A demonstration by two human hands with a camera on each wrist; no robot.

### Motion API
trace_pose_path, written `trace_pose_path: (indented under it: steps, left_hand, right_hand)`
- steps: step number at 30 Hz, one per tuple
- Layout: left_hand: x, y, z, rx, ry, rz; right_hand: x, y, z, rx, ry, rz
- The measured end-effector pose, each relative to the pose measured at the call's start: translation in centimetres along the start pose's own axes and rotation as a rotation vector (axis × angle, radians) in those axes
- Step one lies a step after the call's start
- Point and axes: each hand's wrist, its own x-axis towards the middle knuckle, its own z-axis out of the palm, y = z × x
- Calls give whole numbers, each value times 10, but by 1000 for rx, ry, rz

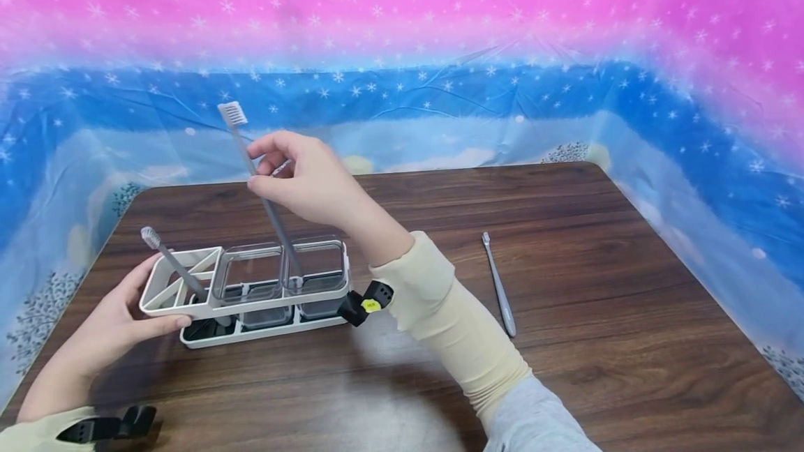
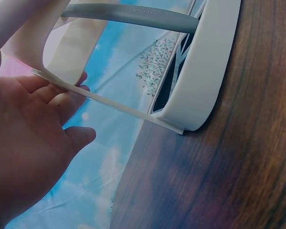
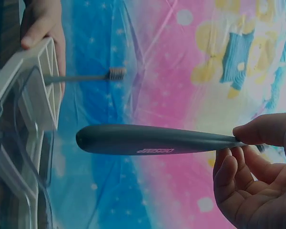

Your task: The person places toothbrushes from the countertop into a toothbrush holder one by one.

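Observation:
A white toothbrush holder (image 1: 210,310) with two tiers and clear cups stands on the left of the table. My left hand (image 1: 103,337) grips its left end, thumb at the front and fingers behind. One grey toothbrush (image 1: 178,267) leans in the divided left section, bristles up. Above the holder, my right hand (image 1: 310,176) pinches a second grey toothbrush (image 1: 274,218) near its neck. In the right wrist view its thick handle end (image 3: 100,139) is apart from the holder. A third toothbrush (image 1: 500,289) lies on the table, right of the right forearm.
The brown wooden table (image 1: 628,312) has a patterned pink and blue cloth (image 1: 402,89) hanging behind it and along its sides. Black straps (image 1: 358,305) with camera mounts sit on both wrists.

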Motion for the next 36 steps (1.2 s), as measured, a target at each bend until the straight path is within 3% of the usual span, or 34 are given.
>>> trace_pose_path:
  steps: [11,20,31,36]
  left_hand:
    - [-2,1,1,35,2,18]
    - [-1,0,1,-17,6,48]
    - [-1,2,0,-8,-7,38]
    - [-2,0,0,-51,-26,34]
  right_hand:
    - [1,-12,31,21,-33,-51]
    - [-2,-7,49,-28,-20,-148]
    - [-3,-2,71,-192,-98,-213]
    - [-5,6,82,-286,-134,-244]
